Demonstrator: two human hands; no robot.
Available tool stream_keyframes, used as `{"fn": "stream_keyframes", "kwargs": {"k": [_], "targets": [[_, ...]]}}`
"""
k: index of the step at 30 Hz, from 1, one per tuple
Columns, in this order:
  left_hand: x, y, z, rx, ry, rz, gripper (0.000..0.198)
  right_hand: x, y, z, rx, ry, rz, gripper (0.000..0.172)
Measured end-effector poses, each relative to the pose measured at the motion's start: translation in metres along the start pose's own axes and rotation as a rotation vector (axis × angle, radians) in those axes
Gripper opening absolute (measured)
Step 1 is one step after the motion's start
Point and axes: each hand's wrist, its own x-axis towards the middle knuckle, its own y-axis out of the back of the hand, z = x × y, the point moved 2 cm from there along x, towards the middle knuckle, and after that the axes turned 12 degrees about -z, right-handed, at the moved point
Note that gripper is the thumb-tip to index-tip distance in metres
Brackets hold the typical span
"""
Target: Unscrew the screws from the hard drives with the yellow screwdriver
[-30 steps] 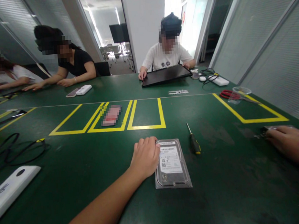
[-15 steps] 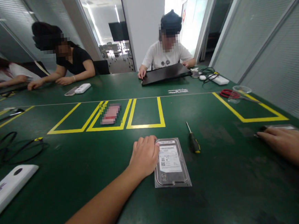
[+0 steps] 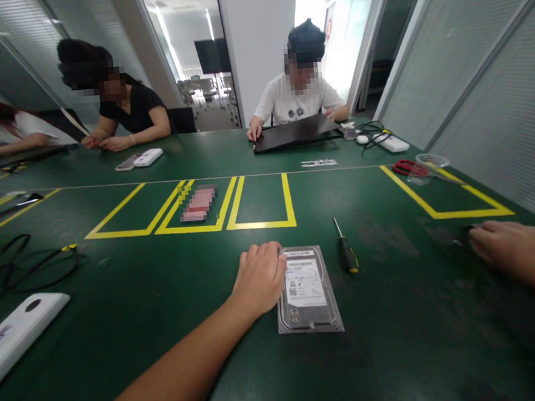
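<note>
A silver hard drive (image 3: 306,290) with a white label lies flat on the green table (image 3: 400,351). My left hand (image 3: 260,278) grips its upper left edge, thumb on the label side and fingers curled over the far corner. Right of the drive is a screwdriver (image 3: 347,255) with a black and yellow handle, its tip pointing away. Far to the right, my right hand (image 3: 515,252) rests low over the table, fingers together around something dark that is mostly hidden.
Yellow tape frames (image 3: 261,225) mark the table, one with a pink phone (image 3: 198,203). Red scissors (image 3: 406,167) and a clear cup (image 3: 432,161) lie back right. A white device (image 3: 21,337) and black cable (image 3: 46,273) are left. Across, a person holds a black panel (image 3: 297,132).
My right hand has shifted slightly right, and the flat object seen beneath it before no longer shows. The drive and my left hand have barely moved. A co-worker's hands have come together.
</note>
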Motion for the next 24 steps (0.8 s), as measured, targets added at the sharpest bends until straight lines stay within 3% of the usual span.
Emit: {"fn": "stream_keyframes", "kwargs": {"k": [2,3,9,12,14,16,20,24], "targets": [[0.001,0.000,0.000,0.003,-0.003,-0.004,0.031,0.003,0.004,-0.007,0.022,-0.015,-0.152,0.022],[0.001,0.000,0.000,0.003,-0.004,-0.004,0.031,0.004,0.009,-0.014,0.077,-0.035,-0.167,0.021],[-0.001,0.000,0.001,-0.010,-0.033,0.007,0.031,-0.007,0.069,-0.097,0.429,0.108,-0.026,0.012],[-0.001,-0.001,0.002,-0.020,-0.059,0.004,0.032,-0.020,0.100,-0.148,0.505,0.279,0.004,0.016],[-0.001,-0.001,0.003,-0.023,-0.080,0.007,0.032,-0.029,0.116,-0.179,0.569,0.396,0.052,0.016],[-0.001,-0.002,0.003,-0.022,-0.095,0.013,0.031,-0.036,0.126,-0.205,0.684,0.410,0.083,0.016],[-0.001,-0.001,0.003,-0.012,-0.102,0.019,0.030,-0.044,0.128,-0.247,0.991,0.425,0.031,0.017],[-0.001,0.000,0.003,-0.008,-0.111,0.013,0.029,-0.041,0.104,-0.271,1.148,0.452,0.015,0.016]]}}
